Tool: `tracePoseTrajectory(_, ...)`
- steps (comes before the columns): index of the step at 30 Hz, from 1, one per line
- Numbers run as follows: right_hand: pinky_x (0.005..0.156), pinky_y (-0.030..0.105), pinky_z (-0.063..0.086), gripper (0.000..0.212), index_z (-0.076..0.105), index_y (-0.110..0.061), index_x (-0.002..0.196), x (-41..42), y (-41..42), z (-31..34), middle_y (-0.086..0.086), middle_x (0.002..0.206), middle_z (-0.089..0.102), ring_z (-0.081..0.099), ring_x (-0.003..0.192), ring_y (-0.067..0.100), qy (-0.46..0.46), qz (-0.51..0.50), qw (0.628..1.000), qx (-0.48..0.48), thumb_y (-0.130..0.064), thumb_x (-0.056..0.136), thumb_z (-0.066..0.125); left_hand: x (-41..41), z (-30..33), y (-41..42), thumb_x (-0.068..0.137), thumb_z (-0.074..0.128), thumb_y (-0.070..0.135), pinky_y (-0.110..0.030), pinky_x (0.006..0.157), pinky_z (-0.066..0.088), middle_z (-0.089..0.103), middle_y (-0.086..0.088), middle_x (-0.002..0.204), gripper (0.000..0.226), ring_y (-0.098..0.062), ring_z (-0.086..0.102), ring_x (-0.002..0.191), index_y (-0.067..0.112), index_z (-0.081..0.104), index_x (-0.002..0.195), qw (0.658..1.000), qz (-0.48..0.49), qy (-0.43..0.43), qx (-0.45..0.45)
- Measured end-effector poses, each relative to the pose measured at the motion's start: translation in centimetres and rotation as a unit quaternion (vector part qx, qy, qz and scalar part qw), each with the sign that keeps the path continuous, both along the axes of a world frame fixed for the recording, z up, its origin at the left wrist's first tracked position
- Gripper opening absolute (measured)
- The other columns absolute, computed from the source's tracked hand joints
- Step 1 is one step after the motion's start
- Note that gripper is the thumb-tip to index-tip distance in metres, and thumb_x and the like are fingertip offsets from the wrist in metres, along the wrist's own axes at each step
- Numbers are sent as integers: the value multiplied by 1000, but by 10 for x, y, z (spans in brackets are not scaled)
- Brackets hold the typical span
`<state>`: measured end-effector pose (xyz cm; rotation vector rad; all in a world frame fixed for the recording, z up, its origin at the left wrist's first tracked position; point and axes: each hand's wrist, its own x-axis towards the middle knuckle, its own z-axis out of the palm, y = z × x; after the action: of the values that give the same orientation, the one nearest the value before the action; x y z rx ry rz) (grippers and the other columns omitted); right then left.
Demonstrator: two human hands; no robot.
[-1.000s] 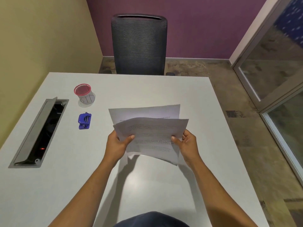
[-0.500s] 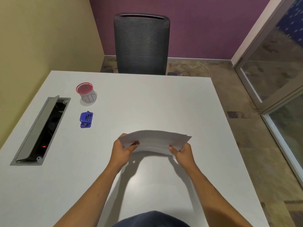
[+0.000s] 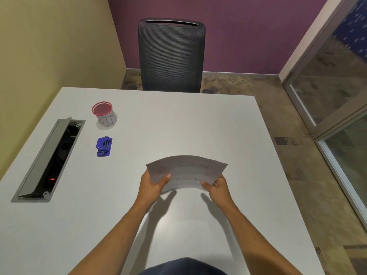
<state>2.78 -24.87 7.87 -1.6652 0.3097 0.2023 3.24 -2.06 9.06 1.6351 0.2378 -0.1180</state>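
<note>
I held the thin stack of white printed paper sheets (image 3: 188,171) above the white table (image 3: 178,120). My left hand (image 3: 152,184) pinched its near left corner and my right hand (image 3: 217,186) its near right corner, thumbs on top. Gripped from both sides, the sheets bowed upward, I judged to square their edges. The small blue plastic hole punch (image 3: 104,146) and red mesh pen cup (image 3: 103,114) stood well apart on the left, obstructing nothing.

sheets (image 3: 186,172) squared into one stack, tilted flatter, bowed
</note>
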Motion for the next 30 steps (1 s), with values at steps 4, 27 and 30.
tracePoseTrajectory(4, 72, 7, 48, 35, 59, -15, 120, 0, 8, -6, -8, 105, 68, 64, 91, -6, 1, 0, 1000, -15, 4, 92, 55, -1, -1, -7, 85, 74, 20, -34, 90, 53, 73, 4, 109, 36, -9, 69, 100, 19, 65, 119, 1000, -2, 13, -9)
tracePoseTrajectory(27, 101, 35, 49, 29, 61, -12, 118, -32, -19, -31, 7, 116, 70, 65, 110, 19, 100, -109, 934, 326, -1, 93, 51, 7, 32, -21, 85, 67, 15, -41, 93, 52, 71, -6, 115, 28, -26, 65, 110, 27, 66, 111, 965, 68, 0, -252)
tracePoseTrajectory(30, 96, 32, 53, 29, 61, -10, 119, -28, -17, -27, 8, 115, 72, 68, 106, 19, 88, -101, 954, 269, 3, 95, 50, 2, 24, -22, 88, 66, 12, -39, 94, 52, 69, -6, 121, 32, -24, 65, 112, 34, 66, 112, 961, 50, 9, -271)
